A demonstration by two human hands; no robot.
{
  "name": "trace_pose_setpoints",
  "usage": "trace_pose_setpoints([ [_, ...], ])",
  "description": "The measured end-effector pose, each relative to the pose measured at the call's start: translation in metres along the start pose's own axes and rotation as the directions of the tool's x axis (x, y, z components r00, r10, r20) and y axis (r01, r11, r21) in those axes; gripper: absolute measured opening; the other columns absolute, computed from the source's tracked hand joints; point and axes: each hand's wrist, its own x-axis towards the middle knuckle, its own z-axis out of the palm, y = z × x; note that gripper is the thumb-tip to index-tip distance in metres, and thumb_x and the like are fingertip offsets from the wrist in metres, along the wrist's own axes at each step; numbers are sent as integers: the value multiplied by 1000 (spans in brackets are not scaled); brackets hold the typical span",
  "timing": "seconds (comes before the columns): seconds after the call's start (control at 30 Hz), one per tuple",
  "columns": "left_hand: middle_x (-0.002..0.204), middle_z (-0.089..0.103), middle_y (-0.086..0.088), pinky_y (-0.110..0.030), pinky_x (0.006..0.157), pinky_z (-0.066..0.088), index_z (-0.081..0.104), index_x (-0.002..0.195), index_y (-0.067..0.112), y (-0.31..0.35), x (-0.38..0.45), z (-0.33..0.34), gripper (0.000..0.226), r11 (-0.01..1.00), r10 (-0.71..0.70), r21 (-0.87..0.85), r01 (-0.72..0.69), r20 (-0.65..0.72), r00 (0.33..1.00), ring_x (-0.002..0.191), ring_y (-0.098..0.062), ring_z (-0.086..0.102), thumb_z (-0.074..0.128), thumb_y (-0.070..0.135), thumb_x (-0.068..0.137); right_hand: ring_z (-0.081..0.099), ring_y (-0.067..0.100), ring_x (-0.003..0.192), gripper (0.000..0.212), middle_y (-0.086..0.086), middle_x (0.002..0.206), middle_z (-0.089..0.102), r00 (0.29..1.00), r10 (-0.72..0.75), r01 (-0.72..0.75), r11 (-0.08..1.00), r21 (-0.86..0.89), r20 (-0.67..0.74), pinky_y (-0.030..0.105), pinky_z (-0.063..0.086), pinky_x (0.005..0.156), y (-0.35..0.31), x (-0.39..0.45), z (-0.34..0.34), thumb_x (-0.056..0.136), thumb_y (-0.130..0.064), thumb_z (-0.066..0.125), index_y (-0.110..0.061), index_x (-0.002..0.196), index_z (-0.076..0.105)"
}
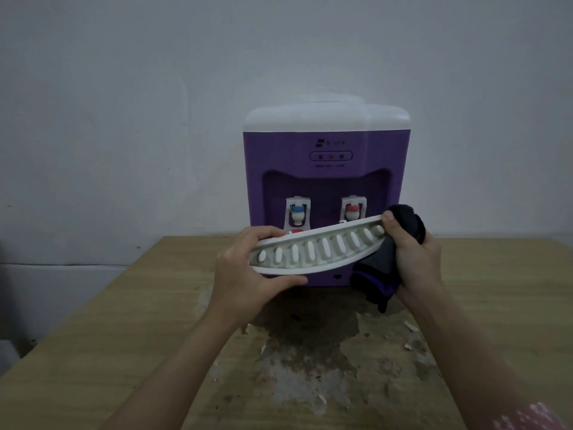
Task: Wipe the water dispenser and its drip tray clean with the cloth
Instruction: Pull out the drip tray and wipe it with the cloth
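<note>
At the left of centre, your left hand [245,268] grips the left end of the white drip tray [316,248], thumb curled under its lower rim and fingers wrapped over the top edge. The tray is lifted off the wooden table [108,336] and held in the middle of the frame, tilted so its slotted grille faces you, its right end higher than its left. Behind it, in the centre, the purple water dispenser [325,169] with a white top stands on the table against the pale wall [124,103]; a blue tap [297,212] sits left of a red tap [353,210] in its recess. At the right, your right hand [412,252] pinches the tray's right end with the thumb on top, and the same curled fingers clutch the dark cloth [381,274], which bunches above the hand and hangs below the tray. Lower centre, the tabletop shows a worn, peeling patch [310,352].
</note>
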Motion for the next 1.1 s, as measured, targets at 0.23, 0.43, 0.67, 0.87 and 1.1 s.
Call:
trace_pose_setpoints([
  [0.23,100,61,14,-11,73,50,54,98,37,1,2,1,62,993,-67,-105,62,-42,997,93,1,59,85,37,45,55,-1,76,9,-12,81,57,874,-467,432,873,-227,-131,22,48,72,-11,-12,8,86,-16,63,-22,85,56],
  [0.43,99,63,7,-19,75,53,55,96,40,-1,5,-1,64,992,-41,-123,29,-94,995,91,-5,61,90,38,42,56,12,99,36,11,107,54,479,-795,878,439,-191,373,14,44,85,-3,-35,3,70,-4,56,-9,105,50],
  [0.67,100,58,12,-14,76,50,51,101,41,2,3,2,52,997,49,-59,-55,-97,994,91,-1,59,78,43,56,57,25,94,39,13,101,65,177,-672,977,32,-211,719,25,48,88,38,-36,-1,70,1,64,-8,106,56],
  [0.87,101,53,16,-5,76,45,56,104,23,-3,-3,3,56,994,106,-3,-106,-78,991,94,6,56,86,22,57,54,19,91,52,11,101,66,226,-642,938,-60,-342,732,35,54,65,46,-38,-6,68,-10,63,-7,118,48],
  [1.1,105,54,14,-7,82,45,56,108,23,-2,-4,4,53,986,167,16,-166,-91,982,97,4,55,77,38,61,51,23,91,38,4,114,53,183,-679,914,-150,-378,711,34,49,68,52,-37,-12,70,-2,50,-11,107,53],
])
